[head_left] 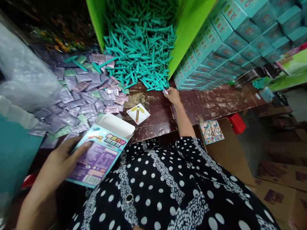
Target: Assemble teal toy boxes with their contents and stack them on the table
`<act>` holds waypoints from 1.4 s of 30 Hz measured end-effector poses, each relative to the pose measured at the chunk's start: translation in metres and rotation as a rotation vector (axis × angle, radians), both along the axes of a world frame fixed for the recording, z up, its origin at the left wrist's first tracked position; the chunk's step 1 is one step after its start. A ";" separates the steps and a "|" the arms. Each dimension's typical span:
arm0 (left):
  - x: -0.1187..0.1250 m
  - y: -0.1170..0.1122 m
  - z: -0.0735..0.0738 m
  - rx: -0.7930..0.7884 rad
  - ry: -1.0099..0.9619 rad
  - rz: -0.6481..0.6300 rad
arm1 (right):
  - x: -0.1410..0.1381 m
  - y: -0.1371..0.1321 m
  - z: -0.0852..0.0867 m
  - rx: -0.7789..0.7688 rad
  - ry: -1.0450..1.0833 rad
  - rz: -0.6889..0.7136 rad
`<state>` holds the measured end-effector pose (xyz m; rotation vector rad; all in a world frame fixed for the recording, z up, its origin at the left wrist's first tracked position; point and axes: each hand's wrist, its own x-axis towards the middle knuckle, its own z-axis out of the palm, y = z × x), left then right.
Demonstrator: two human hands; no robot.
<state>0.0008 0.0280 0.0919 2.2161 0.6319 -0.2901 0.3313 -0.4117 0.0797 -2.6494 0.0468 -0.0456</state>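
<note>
My left hand (pixel 63 159) is closed around a purple and light-blue printed cardboard box (pixel 100 156), tilted, with its white top flap open. At the table's far side my right hand (pixel 173 96) pinches a small purple sachet (pixel 165 91). Just beyond those fingers lies the front edge of a big heap of teal plastic sticks (pixel 144 54), some of them T-shaped. Between the hands a white card with a pixel pickaxe picture (pixel 138 114) rests on the worn brown table (pixel 158 119). Left of it spreads a pile of purple, pink and green sachets (pixel 82 95).
Green panels (pixel 189 35) flank the stick heap. Stacked teal boxes (pixel 216 54) stand at the right. Two printed boxes (pixel 212 131) lie on a brown carton (pixel 230 153), beside a red object (pixel 237 124). Clear plastic wrapping (pixel 26 67) bulges at the left.
</note>
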 end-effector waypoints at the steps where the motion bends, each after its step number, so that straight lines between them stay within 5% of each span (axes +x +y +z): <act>1: -0.001 0.000 0.001 0.000 0.003 -0.004 | -0.001 0.001 0.002 0.022 -0.013 0.012; 13: 0.015 -0.009 0.010 0.021 -0.088 -0.058 | -0.022 0.006 0.045 0.543 -0.396 0.037; 18: 0.028 -0.021 0.014 0.000 -0.193 -0.059 | -0.066 0.067 0.080 0.719 -0.086 0.425; 22: 0.032 -0.030 0.015 -0.117 -0.316 -0.037 | -0.116 0.135 0.095 0.606 0.189 0.693; 26: 0.030 -0.033 0.011 -0.216 -0.388 0.035 | -0.135 0.178 0.102 0.429 0.195 0.841; 32: 0.018 -0.019 -0.005 -0.271 -0.386 0.166 | -0.083 0.209 0.107 0.496 0.074 0.868; 36: 0.011 -0.006 -0.017 -0.277 -0.351 0.231 | -0.029 0.266 0.097 0.260 -0.053 0.949; 42: 0.011 0.003 -0.030 -0.389 -0.405 0.318 | 0.034 0.371 0.084 -0.098 -0.166 0.853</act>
